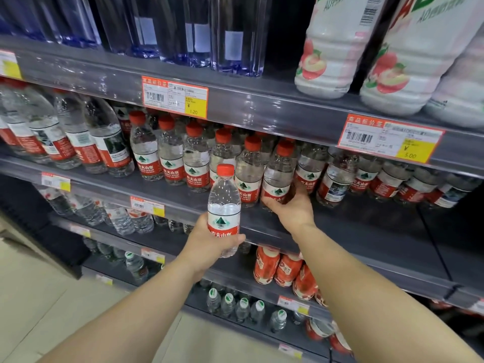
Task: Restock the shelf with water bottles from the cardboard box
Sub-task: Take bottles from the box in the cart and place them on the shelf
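My left hand [209, 244] grips a small water bottle [224, 205] with a red cap and a red-and-white label, upright in front of the middle shelf [167, 189]. My right hand [290, 208] reaches onto that shelf and wraps around the base of another red-capped bottle [279, 174], the rightmost of a front row of the same small bottles [170, 155]. Both arms stretch in from the bottom of the view. The cardboard box is out of sight.
Larger water bottles [76, 137] fill the left of the middle shelf and more stand at its right [387, 179]. Above are tall clear bottles [235, 38] and white peach drinks [332, 48]. Lower shelves hold red bottles [282, 268] and green-capped ones [235, 305]. Pale floor lies at the left.
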The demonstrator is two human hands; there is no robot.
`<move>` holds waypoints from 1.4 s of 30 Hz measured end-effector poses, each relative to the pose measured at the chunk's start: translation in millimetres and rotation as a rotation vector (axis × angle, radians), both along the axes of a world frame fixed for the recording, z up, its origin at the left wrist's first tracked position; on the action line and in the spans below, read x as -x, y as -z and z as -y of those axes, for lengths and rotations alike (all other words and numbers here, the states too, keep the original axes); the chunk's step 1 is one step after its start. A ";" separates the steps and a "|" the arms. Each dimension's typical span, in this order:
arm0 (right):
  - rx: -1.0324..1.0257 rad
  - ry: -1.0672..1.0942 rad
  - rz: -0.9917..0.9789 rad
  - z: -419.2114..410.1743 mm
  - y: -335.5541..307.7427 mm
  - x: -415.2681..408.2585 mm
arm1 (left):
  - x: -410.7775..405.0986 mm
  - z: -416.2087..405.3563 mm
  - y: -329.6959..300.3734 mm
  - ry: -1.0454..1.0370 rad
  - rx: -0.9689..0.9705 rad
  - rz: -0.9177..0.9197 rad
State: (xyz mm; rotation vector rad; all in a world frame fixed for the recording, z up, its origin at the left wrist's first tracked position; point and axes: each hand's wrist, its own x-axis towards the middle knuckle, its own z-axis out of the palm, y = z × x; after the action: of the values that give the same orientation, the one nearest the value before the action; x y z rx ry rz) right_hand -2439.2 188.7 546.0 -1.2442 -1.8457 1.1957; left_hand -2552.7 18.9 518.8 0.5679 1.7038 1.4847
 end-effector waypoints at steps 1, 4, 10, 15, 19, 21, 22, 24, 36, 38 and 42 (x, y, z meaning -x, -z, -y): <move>-0.028 0.030 0.004 4.7 -0.5 -4.4 | -1.6 -1.1 -1.7 0.005 -0.004 0.009; -0.070 0.054 -0.063 33.2 -8.5 -26.2 | -7.9 -6.7 -8.2 0.018 -0.020 0.014; 0.190 -0.333 -0.082 75.7 -30.4 -44.4 | -43.7 -32.0 -21.4 0.142 -0.093 -0.128; 0.076 -0.205 -0.054 58.1 -36.8 -64.1 | -60.0 -42.4 -26.4 0.276 -0.133 -0.160; 0.064 -0.136 -0.096 44.1 -40.4 -81.3 | -57.1 -48.6 -33.7 0.326 -0.115 -0.179; 0.048 -0.058 -0.101 32.1 -40.4 -86.4 | -47.6 -46.9 -38.7 0.240 -0.078 -0.231; 0.037 -0.019 -0.095 25.9 -39.7 -87.3 | -41.2 -45.0 -39.8 0.192 -0.070 -0.245; 0.009 0.046 -0.063 13.8 -33.6 -85.4 | -28.7 -40.9 -37.7 0.124 -0.057 -0.252; -0.052 0.071 0.057 -16.6 -6.9 -47.9 | -11.8 -16.1 -26.0 0.105 0.027 -0.266; -0.043 0.071 0.059 -16.9 -6.7 -47.9 | -10.9 -13.9 -26.1 0.105 0.041 -0.265; -0.027 0.079 0.058 -14.6 -5.8 -46.8 | -15.4 -12.1 -27.3 0.120 0.054 -0.257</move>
State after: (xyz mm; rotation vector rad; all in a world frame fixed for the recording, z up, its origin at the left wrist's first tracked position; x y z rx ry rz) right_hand -2392.4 203.3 551.9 -1.3367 -1.8306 1.1001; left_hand -2537.3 30.9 546.1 0.8467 1.8632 1.3207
